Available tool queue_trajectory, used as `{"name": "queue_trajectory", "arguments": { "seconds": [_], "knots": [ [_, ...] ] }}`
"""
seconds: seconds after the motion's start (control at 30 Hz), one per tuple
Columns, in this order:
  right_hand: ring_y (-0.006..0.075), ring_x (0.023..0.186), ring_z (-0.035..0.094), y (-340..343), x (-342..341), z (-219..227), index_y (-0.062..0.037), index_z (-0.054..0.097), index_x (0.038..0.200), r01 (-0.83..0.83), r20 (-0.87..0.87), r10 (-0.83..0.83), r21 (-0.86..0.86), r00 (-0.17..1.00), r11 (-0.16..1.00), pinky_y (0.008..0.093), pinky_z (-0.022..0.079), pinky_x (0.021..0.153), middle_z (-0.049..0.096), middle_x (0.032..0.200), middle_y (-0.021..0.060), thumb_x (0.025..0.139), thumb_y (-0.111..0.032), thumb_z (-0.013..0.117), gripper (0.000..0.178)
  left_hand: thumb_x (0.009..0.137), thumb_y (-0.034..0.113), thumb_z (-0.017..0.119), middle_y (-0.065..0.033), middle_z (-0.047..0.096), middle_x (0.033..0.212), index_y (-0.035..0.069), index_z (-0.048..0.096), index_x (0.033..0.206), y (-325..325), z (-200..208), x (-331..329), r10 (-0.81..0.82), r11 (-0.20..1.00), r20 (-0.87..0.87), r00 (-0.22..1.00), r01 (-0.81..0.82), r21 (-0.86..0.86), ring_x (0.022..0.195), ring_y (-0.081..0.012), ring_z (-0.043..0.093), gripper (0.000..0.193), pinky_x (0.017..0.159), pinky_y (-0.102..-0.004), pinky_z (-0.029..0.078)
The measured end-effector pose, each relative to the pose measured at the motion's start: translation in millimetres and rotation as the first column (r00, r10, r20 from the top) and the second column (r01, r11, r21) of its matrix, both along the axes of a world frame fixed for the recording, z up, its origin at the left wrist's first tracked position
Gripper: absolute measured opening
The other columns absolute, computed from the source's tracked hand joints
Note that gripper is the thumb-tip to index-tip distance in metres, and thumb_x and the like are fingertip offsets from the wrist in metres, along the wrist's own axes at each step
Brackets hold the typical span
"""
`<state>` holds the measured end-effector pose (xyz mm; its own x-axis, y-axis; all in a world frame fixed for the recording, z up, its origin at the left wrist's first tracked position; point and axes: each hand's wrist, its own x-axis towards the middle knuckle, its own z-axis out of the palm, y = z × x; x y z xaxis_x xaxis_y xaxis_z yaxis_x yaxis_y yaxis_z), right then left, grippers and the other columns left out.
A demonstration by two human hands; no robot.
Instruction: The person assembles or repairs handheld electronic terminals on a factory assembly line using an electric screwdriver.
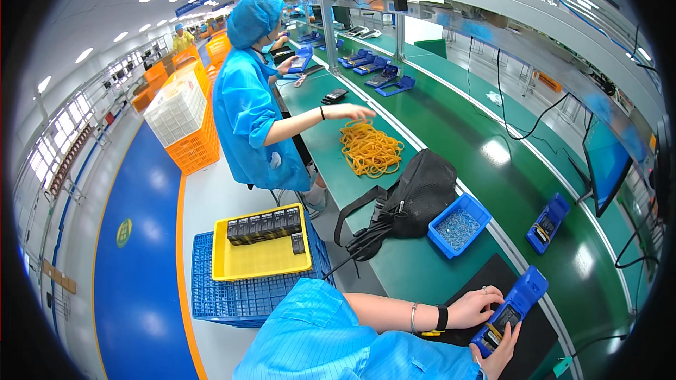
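A blue handheld device (527, 293) sits tilted in our hands above a black mat (494, 270) at the worktop's (403, 262) edge, a dark compartment showing in its shell. Our right hand (498, 352) has its grip wrapped around the lower end; our left hand (476, 308) bends its fingers to the near side, though we cannot tell whether they grasp or only touch. We judge the piece light and stiff, its smooth plastic apt to slip and its open compartment delicate, best held by the long outer edges. Close by, a blue plastic tray (442, 245) carries loose, small glinting pieces. Beyond it slumps a soft black fabric bag (428, 186), then a tangled heap of rubbery yellow bands (367, 149) beneath a co-worker's hand (348, 112). Across the glossy green surface (486, 158) lies another blue device (548, 224).
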<state>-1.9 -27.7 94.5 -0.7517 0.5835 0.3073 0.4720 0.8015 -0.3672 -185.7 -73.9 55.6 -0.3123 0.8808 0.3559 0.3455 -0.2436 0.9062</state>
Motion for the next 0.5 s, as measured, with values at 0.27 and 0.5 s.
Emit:
{"name": "queue_trajectory", "arguments": {
  "seconds": [0.27, 0.5],
  "knots": [
    [0.0443, 0.116, 0.047, -13, -19, 6, -0.0081, 0.040, 0.135, 0.061, 0.017, -0.067, 0.229, 0.998, 0.971, 0.0488, 0.044, 0.091, 0.034, 0.139, 0.0276, 0.063, -0.043, 0.081, 0.090, 0.080, 0.000, 0.057, -0.0098, 0.050, 0.121, 0.001, 0.054, 0.111, -6, 8, 5, -0.022, 1.000, -0.026, 0.999, 0.022, -0.011, 0.074, -0.0204, 0.065, 0.031, 0.069, -0.0305, 0.054],
    [0.0423, 0.115, 0.048, -13, -22, 5, -0.0105, 0.043, 0.132, 0.105, -0.053, -0.095, 0.245, 0.994, 0.964, 0.0499, 0.044, 0.090, 0.040, 0.134, 0.0238, 0.059, -0.037, 0.082, 0.087, 0.080, 0.000, 0.056, -0.0110, 0.051, 0.120, 0.001, 0.055, 0.110, -6, 10, 9, 0.013, 1.000, -0.005, 1.000, -0.013, 0.001, 0.076, -0.0204, 0.065, 0.030, 0.069, -0.0304, 0.054]
  ]
}}
